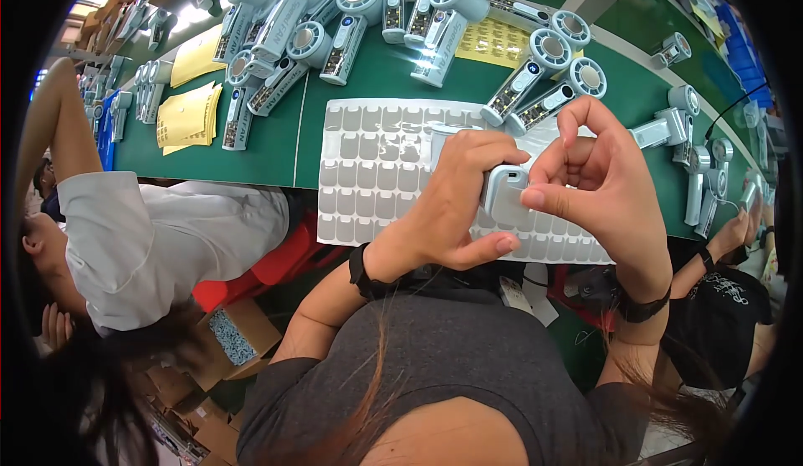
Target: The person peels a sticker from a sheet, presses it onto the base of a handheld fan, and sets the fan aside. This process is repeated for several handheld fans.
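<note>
A light-blue handheld fan (pixel 493 183) lies under my left hand (pixel 456 190), whose fingers wrap over its body while the thumb stretches out below. Its rounded end, with a small dark slot, points toward my right hand (pixel 590 169). That hand has thumb and forefinger pinched together right at the fan's end, the other fingers curled. Whatever is in the pinch is too small or hidden to name. Beneath both hands is a white sheet of grey rounded-tab stickers (pixel 368 175); a glossy clear film covers part of it.
Several light-blue fans (pixel 345 48) crowd the green table (pixel 272 152) beyond the sheet, with more fans (pixel 703 177) to the right. Yellow sticker sheets (pixel 188 116) lie at the left. Co-workers sit on both sides: a white sleeve (pixel 125 248) left, a hand (pixel 732 230) right.
</note>
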Tool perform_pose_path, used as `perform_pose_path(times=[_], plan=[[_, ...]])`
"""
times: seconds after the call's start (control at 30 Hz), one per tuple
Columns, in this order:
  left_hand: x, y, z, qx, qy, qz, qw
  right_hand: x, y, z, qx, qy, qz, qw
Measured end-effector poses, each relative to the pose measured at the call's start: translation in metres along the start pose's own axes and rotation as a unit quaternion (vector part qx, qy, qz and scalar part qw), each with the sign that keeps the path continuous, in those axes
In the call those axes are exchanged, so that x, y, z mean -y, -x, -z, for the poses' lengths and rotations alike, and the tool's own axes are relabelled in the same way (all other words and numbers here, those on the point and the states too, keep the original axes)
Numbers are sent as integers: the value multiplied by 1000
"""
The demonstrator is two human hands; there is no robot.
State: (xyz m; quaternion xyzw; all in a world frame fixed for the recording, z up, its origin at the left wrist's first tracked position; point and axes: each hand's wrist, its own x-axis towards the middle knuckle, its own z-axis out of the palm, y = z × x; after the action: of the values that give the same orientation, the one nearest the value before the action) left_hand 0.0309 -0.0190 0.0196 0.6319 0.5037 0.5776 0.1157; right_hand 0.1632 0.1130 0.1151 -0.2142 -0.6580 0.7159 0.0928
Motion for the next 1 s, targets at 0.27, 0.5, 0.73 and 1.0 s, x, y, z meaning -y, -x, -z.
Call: perform_pose_path(times=[0.27,0.5,0.73,1.0], plan=[[6,1,0,11,6,-14,1000,7,-3,2,8,34,-28,999],[4,1,0,8,5,-6,1000,5,-3,0,-1,40,-24,999],[1,0,-4,1,-9,4,1000,8,0,-5,-29,115,0,993],[8,-4,-29,-34,28,-11,999,-6,0,8,-23,178,-19,984]])
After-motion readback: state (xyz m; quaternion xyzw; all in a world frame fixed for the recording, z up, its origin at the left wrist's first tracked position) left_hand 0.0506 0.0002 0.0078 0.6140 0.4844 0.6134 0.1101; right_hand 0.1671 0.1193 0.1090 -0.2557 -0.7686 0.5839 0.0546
